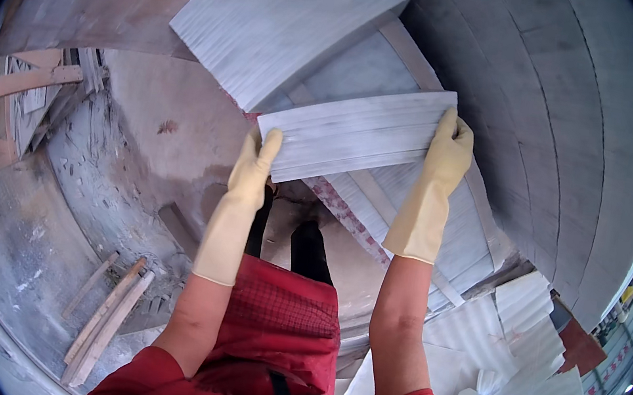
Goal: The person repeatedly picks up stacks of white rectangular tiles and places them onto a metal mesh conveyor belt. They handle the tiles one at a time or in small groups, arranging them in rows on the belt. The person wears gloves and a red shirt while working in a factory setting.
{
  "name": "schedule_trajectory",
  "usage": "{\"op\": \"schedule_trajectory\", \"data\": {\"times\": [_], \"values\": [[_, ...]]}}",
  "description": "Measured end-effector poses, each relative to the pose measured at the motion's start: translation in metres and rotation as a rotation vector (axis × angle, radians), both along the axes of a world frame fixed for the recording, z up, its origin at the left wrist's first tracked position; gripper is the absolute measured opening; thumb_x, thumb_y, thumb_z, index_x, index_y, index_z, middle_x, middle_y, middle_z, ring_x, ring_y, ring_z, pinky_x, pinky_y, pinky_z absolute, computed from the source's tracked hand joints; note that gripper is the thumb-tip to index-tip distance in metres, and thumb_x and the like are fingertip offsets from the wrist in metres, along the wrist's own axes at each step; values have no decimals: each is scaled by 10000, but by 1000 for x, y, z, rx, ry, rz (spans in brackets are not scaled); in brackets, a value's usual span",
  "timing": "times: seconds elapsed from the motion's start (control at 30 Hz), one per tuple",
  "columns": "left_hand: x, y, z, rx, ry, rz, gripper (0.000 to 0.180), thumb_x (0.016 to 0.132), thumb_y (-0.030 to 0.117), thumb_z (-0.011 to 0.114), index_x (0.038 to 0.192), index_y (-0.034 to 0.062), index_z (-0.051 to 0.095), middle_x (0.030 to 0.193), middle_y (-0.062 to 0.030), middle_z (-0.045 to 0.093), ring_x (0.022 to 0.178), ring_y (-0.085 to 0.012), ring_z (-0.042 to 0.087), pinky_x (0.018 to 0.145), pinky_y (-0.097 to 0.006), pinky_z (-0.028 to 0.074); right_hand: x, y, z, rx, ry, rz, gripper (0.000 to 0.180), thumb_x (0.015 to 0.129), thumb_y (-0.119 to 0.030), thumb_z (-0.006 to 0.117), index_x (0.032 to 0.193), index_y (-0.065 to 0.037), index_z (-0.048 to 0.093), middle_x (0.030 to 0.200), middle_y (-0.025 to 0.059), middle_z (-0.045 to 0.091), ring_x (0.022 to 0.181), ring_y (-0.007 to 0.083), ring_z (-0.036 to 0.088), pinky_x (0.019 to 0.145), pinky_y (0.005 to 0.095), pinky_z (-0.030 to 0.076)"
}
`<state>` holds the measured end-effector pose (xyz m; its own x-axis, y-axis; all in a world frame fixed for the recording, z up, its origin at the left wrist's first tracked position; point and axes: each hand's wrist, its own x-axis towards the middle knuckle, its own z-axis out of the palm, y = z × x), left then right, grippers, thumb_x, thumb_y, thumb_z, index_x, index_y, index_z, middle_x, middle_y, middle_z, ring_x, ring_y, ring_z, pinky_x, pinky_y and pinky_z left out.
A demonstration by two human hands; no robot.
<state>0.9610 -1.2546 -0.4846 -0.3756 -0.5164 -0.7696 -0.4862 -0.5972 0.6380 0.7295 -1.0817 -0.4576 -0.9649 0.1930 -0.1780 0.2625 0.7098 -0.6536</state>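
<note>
Between my two gloved hands is a long, pale grey striped slab (357, 135), tilted with its right end farther away. My left hand (254, 159), in a cream rubber glove, is closed on its left end, thumb on the upper face. At the right end, my right hand (452, 142) grips the edge in a matching glove. The fingers beneath the slab are hidden. Just beyond lies a larger pale grey block (288, 22), its face finely lined. Under the held slab, more grey lined pieces (365, 196) rest on a pile with wooden strips between them.
A tall grey layered stack (549, 132) rises at the right. Several loose wooden strips (108, 322) lie at the lower left, and a wooden frame (3, 116) stands at the far left. Crumpled white sheets (502, 366) spread at the lower right, beside a reddish-brown piece (579, 344).
</note>
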Motion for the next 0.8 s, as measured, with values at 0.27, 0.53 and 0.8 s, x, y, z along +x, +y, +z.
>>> {"op": "schedule_trajectory", "data": {"times": [0.27,0.53,0.8], "values": [[-9,16,-8,214,338,303,937,905,428,808,1651,140,319,1583,-131,457,1465,-303,433,1189,-454,377,-4,5,-9,-1,44,8,609,1013,-496,631,1201,79,711,1211,256,727,1179,375,678,1035,418,496],[-14,20,-17,197,303,418,779,899,386,826,1537,88,494,1494,-96,574,1405,-270,510,1185,-455,385,-12,8,-8,-18,21,30,589,1004,-501,636,1118,68,737,1150,260,740,1127,376,695,998,433,510],[-30,23,27,249,165,482,636,924,349,801,1461,81,590,1453,-97,616,1370,-266,548,1148,-444,423,-26,8,-4,-106,-79,-8,564,972,-514,682,989,47,740,944,180,753,939,289,706,901,394,522]]}}
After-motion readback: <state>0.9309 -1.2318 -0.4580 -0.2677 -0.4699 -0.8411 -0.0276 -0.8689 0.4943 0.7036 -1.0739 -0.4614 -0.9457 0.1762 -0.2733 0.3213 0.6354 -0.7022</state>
